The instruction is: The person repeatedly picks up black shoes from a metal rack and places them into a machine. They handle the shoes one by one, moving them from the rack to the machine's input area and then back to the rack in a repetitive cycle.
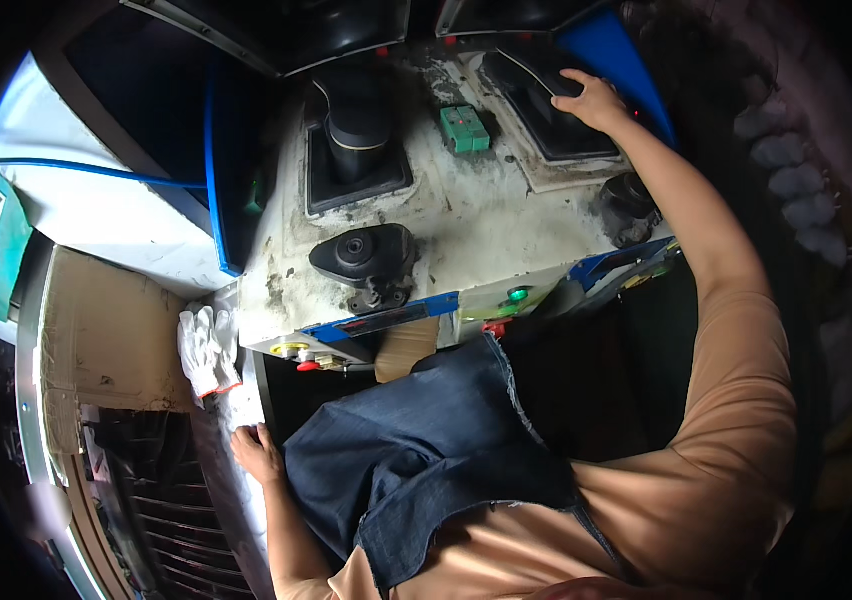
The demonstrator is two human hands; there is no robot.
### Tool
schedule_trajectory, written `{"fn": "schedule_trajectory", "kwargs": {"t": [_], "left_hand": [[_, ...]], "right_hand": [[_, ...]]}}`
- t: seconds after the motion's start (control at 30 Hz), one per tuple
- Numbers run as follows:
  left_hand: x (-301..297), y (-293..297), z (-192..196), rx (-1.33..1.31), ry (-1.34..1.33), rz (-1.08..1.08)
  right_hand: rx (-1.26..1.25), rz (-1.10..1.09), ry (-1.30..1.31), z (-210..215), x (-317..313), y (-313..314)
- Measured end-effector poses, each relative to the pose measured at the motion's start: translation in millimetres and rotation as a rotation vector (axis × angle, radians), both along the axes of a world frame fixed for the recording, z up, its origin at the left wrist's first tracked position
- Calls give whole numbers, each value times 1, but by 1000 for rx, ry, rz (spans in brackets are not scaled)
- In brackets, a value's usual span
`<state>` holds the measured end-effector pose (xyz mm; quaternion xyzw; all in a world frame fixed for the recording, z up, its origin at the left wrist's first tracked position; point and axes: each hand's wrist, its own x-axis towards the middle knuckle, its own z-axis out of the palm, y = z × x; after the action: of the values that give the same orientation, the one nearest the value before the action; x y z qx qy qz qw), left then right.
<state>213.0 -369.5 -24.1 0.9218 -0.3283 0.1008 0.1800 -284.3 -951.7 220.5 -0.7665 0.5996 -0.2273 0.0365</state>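
My right hand (594, 100) reaches to the far right of the machine top. Its thumb and forefinger are spread apart at the edge of a black shoe-shaped form (536, 75); whether they press on it I cannot tell. A second black shoe-shaped form (358, 115) stands on a dark square base to the left. My left hand (258, 455) rests low on a narrow metal ledge (236, 400), fingers apart and nothing visible in them. Just beyond it lie white knit gloves (209, 350) with a red-edged cuff.
Between the forms sits a small green box (465, 129). Nearer are two black rounded fixtures, one at left (364, 258), one at right (630, 210). Red button (308, 367) and green button (517, 295) line the worn machine front. A dark blue apron (416, 430) covers my lap.
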Motion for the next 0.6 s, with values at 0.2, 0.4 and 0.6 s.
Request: {"fn": "schedule_trajectory", "kwargs": {"t": [0.2, 0.4, 0.6], "left_hand": [[6, 4, -8, 36, -49, -4], [19, 4, -14, 138, -116, -1], [26, -10, 8, 59, 212, 11]], "right_hand": [[-57, 25, 67, -5, 5, 0], [7, 19, 138, 22, 14, 54], [-90, 399, -497, 25, -52, 187]]}}
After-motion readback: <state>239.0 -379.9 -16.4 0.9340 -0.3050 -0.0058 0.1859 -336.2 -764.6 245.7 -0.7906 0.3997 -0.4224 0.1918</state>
